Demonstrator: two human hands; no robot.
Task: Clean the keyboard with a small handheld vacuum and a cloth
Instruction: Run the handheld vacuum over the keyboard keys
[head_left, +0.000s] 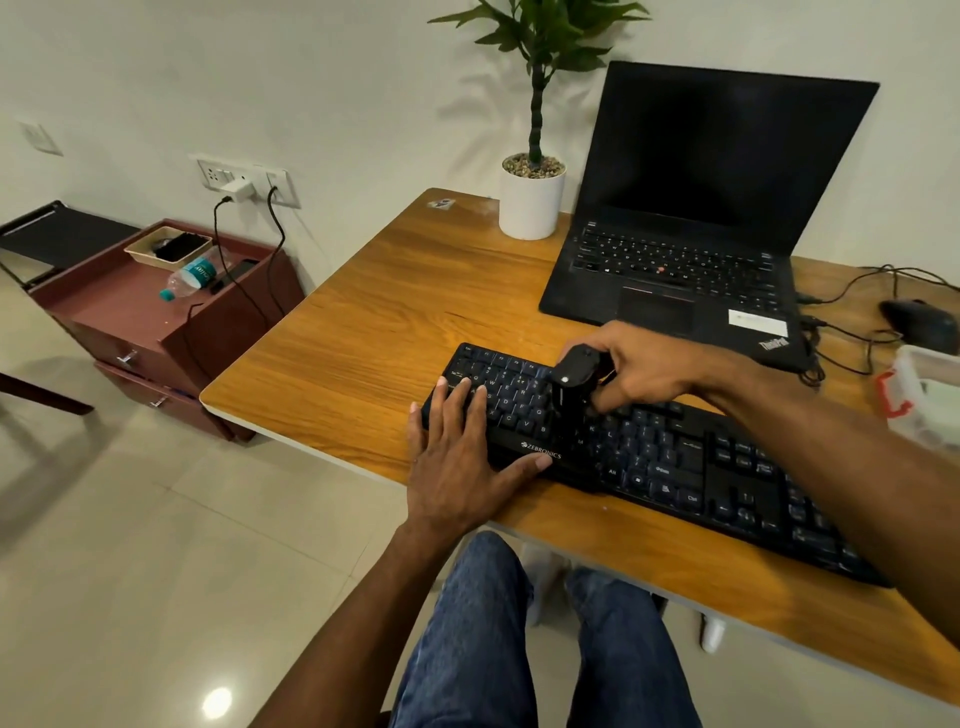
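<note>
A black keyboard (675, 462) lies slantwise on the wooden desk (363, 338), near its front edge. My left hand (462, 457) rests flat on the keyboard's left end, fingers spread over the keys and thumb along the front rim. My right hand (639, 369) grips a small black handheld vacuum (571, 395), which stands upright with its lower end on the keys in the left-middle of the board. No cloth is visible.
An open black laptop (691, 234) stands behind the keyboard, a white potted plant (532, 200) to its left. A black mouse (919, 325), cables and a clear plastic box (930, 395) lie at the right. A maroon drawer unit (156, 322) stands left of the desk.
</note>
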